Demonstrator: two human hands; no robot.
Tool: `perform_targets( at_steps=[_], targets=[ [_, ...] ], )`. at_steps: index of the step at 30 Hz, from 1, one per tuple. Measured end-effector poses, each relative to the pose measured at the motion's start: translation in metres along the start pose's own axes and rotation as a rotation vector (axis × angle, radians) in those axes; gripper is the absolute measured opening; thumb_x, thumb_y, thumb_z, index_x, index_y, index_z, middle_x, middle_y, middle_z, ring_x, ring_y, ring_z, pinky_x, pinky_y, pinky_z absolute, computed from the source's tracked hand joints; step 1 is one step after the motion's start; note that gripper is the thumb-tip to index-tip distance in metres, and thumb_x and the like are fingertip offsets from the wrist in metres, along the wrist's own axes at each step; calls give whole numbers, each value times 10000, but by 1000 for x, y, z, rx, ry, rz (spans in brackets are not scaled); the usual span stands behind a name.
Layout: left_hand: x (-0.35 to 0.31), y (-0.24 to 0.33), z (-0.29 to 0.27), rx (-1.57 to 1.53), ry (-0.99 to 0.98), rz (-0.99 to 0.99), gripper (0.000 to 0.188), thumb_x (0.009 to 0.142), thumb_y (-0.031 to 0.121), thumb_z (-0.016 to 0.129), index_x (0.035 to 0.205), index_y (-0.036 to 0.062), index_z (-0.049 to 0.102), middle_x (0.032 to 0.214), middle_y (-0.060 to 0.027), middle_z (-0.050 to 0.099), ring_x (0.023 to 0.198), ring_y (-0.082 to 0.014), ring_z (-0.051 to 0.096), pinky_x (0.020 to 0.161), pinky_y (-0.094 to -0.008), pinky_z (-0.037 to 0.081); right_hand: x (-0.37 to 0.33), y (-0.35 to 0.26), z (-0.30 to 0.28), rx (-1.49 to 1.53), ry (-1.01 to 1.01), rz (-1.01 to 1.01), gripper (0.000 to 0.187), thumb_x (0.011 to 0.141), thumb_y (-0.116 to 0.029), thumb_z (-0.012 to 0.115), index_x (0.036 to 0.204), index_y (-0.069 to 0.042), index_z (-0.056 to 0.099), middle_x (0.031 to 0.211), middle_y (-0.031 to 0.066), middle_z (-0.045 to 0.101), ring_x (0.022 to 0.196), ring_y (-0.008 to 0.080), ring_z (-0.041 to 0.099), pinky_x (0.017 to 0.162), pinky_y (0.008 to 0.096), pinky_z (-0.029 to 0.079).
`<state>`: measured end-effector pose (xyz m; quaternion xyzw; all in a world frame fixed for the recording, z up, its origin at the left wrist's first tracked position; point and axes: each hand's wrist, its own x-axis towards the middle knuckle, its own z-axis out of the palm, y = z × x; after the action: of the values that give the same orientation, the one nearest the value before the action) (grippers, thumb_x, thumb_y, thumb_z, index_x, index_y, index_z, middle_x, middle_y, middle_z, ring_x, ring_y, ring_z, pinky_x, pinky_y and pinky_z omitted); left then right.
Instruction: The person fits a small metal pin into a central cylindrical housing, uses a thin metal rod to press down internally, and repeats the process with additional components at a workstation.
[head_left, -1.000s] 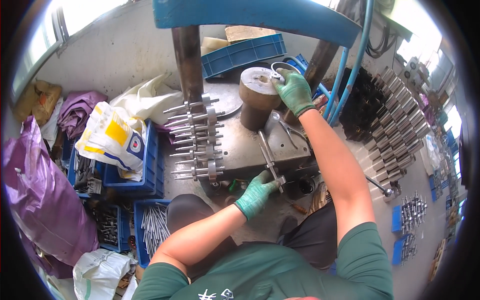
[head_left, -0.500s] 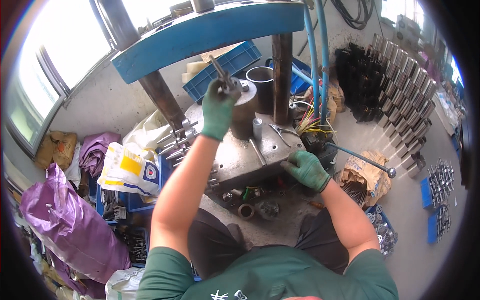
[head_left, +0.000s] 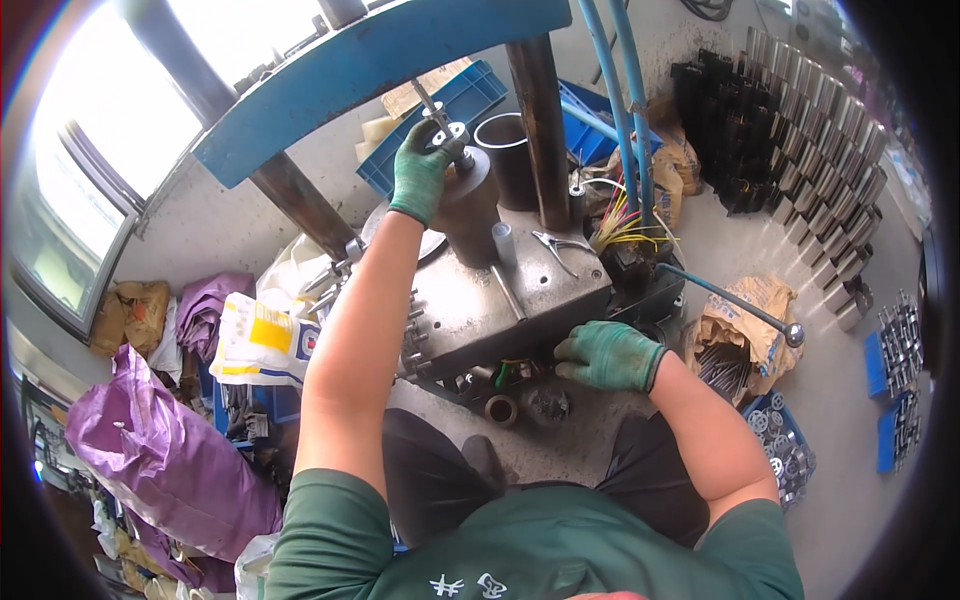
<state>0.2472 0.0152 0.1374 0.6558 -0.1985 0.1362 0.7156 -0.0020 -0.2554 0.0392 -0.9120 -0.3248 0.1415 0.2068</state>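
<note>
My left hand, in a green glove, is closed around a metal shaft with round collars on it. It holds the shaft upright over a thick steel cylinder on the press's metal table. A short grey tube, a metal rod and pliers are on the table near the cylinder. My right hand, also gloved in green, is at the table's front right edge with its fingers curled. Whatever may be inside those fingers is hidden.
The press's blue crossbeam spans above, between dark columns. A blue lever with a ball end sticks out right. Stacked metal sleeves stand at the far right. A purple sack lies at the left.
My left hand has lowered the shaft onto or close over the cylinder's top, and the shaft is more upright. My right hand has dropped slightly from the table's edge. The view has shifted.
</note>
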Motion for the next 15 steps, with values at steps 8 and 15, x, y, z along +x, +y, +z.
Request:
perform_targets(
  at_steps=[8, 15],
  targets=[
    [0, -1, -6, 22, 7, -50, 599, 893, 47, 868, 1426, -22, 604, 1253, -118, 720, 987, -171, 714, 826, -298, 614, -43, -26, -35, 5, 208, 71, 679, 1000, -578, 636, 1454, -73, 646, 1464, 207, 612, 1259, 411, 651, 1075, 475, 523],
    [3, -5, -14, 99, 34, -16, 607, 899, 70, 870, 1451, 25, 620, 1134, -108, 754, 888, -136, 717, 761, -277, 608, -117, -32, -120, -480, 362, 84, 539, 886, -490, 758, 1146, -18, 780, 1278, 153, 732, 1085, 360, 696, 967, 438, 568]
  ],
)
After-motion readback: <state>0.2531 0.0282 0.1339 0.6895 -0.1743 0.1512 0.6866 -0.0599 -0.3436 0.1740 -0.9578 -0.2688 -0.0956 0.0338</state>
